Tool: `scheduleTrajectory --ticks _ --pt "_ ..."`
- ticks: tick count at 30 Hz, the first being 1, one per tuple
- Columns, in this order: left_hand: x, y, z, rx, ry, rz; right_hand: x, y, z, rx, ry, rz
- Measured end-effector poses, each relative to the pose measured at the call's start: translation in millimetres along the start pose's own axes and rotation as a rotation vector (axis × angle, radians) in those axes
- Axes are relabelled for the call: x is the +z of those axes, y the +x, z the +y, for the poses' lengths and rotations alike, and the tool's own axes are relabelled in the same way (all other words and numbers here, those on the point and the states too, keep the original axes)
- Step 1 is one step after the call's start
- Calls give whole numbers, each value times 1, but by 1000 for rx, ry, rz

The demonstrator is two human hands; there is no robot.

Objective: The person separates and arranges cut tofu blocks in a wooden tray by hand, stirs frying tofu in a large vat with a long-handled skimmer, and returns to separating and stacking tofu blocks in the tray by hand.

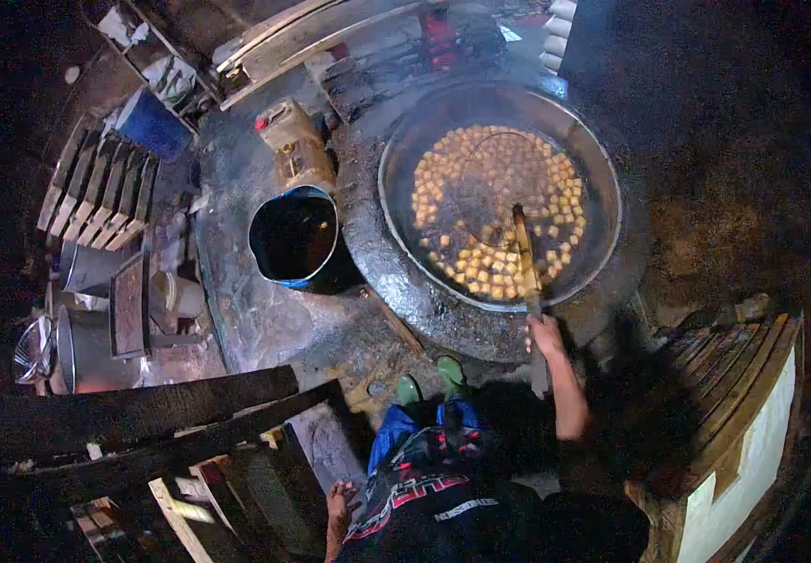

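My right hand [544,336] is closed round the long handle [526,258] of a skimmer, whose wide round mesh head [504,178] lies in a large round pan [615,220]. Many golden cubes [480,272] float in dark liquid in the pan, around the mesh. Low beside my body at the bottom, my left hand [341,497] hangs with its fingers partly bent and apart, holding nothing that shows.
A dark bucket [255,249] stands left of the pan, with a yellowish jerrycan [283,127] behind it. Wooden crates [100,188] and metal pots [96,347] are at the left. Slatted wood [724,375] lies at the right, wooden beams [143,413] at lower left.
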State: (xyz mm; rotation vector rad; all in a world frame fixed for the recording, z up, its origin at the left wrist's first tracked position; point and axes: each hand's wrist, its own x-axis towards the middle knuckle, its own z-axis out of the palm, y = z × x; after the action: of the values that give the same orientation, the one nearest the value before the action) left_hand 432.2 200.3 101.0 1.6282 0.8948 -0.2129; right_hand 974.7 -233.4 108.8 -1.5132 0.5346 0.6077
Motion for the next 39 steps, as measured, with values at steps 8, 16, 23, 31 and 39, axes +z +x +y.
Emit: scheduleTrajectory --ticks 8,16,23,31,39 --pt "-12 -10 84 -568 -393 183 -8 129 -8 120 444 -264" --pt "-36 -24 46 -489 -400 184 59 161 -27 -123 458 -287" --pt "-16 -28 72 -546 -287 208 92 128 -55 -34 379 -271" --pt "-34 -8 77 -47 67 47 101 133 -67 108 418 -295" --pt "-29 -26 7 -577 -445 186 41 114 -80 38 692 -211"
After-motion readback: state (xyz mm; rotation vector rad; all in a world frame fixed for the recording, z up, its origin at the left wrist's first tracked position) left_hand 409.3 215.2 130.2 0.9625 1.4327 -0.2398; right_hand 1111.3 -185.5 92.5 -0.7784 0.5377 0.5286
